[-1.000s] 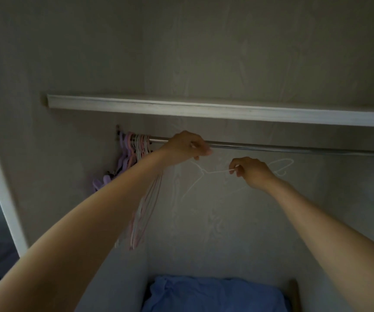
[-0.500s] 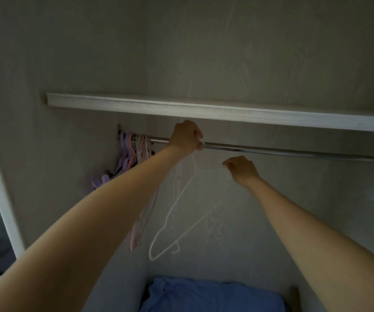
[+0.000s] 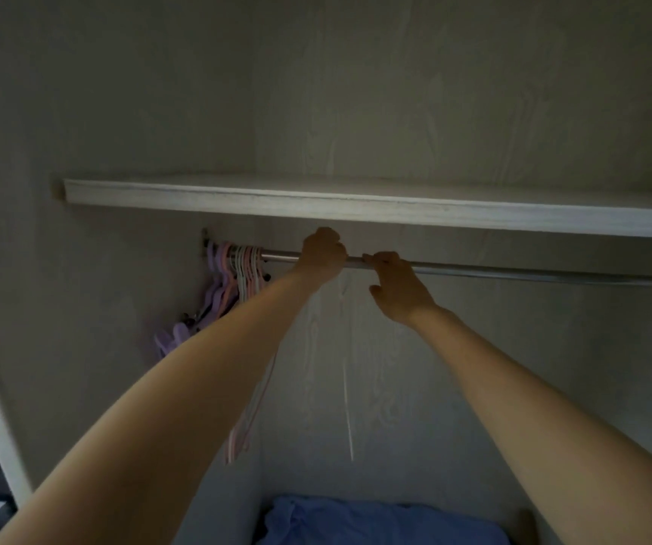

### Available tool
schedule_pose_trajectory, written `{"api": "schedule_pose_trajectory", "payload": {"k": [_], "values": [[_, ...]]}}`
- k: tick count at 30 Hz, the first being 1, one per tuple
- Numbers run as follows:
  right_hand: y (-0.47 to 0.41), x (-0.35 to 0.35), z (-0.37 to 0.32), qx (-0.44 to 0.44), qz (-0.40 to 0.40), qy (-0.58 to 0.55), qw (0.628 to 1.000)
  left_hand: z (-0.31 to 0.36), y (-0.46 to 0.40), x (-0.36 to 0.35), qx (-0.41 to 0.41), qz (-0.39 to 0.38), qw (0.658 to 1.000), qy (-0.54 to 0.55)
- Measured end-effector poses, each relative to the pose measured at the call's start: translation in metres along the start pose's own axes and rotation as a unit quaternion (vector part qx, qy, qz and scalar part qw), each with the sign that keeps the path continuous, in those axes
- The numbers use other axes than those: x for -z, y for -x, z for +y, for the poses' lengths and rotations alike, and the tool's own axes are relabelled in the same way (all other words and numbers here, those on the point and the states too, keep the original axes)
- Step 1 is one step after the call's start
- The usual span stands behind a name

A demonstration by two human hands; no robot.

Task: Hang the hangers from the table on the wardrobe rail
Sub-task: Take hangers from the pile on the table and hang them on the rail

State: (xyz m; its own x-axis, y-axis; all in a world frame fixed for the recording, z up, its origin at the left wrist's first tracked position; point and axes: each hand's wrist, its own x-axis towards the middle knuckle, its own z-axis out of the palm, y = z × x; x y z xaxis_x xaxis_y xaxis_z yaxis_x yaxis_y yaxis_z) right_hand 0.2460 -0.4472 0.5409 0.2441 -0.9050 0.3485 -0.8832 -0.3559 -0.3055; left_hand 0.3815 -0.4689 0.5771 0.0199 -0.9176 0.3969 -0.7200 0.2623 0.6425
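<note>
White wire hanger (image 3: 346,387) going onto the rail (image 3: 513,272)
Left hand (image 3: 323,253) closed on its hook, right hand (image 3: 399,287) half-open, empty; light, springy

Just above my knuckles the shelf (image 3: 356,204) leaves only a narrow slot over the rail (image 3: 532,272). To the left of my left hand (image 3: 323,255), the bunch of hung hangers (image 3: 244,271) fills the rail up to the side wall. To the right of my right hand (image 3: 401,287) the rail runs bare. Below both hands a thin white hanger (image 3: 346,387) hangs edge-on, with blue fabric (image 3: 375,523) far beneath.
</note>
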Motion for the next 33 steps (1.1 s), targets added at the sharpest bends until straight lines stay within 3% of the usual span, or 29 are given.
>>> {"api": "schedule_pose_trajectory", "payload": {"k": [5,11,14,20,33], "values": [[0.002,-0.006,0.006,0.007,-0.006,0.03,1.0,-0.01,0.002,-0.008,-0.054,-0.051,0.996,-0.046],[0.005,-0.004,-0.001,0.002,-0.017,0.036,0.999,-0.019,0.013,-0.02,-0.175,-0.032,0.965,-0.191],[0.003,0.001,-0.004,-0.004,-0.025,0.032,0.999,-0.027,0.021,-0.026,-0.187,0.003,0.961,-0.203],[0.007,-0.006,-0.008,-0.017,-0.007,0.036,0.999,-0.037,0.017,-0.025,-0.152,0.095,0.951,-0.253],[-0.003,-0.013,-0.036,-0.063,-0.026,0.157,0.985,-0.058,0.013,0.01,-0.041,0.064,0.938,-0.338]]}}
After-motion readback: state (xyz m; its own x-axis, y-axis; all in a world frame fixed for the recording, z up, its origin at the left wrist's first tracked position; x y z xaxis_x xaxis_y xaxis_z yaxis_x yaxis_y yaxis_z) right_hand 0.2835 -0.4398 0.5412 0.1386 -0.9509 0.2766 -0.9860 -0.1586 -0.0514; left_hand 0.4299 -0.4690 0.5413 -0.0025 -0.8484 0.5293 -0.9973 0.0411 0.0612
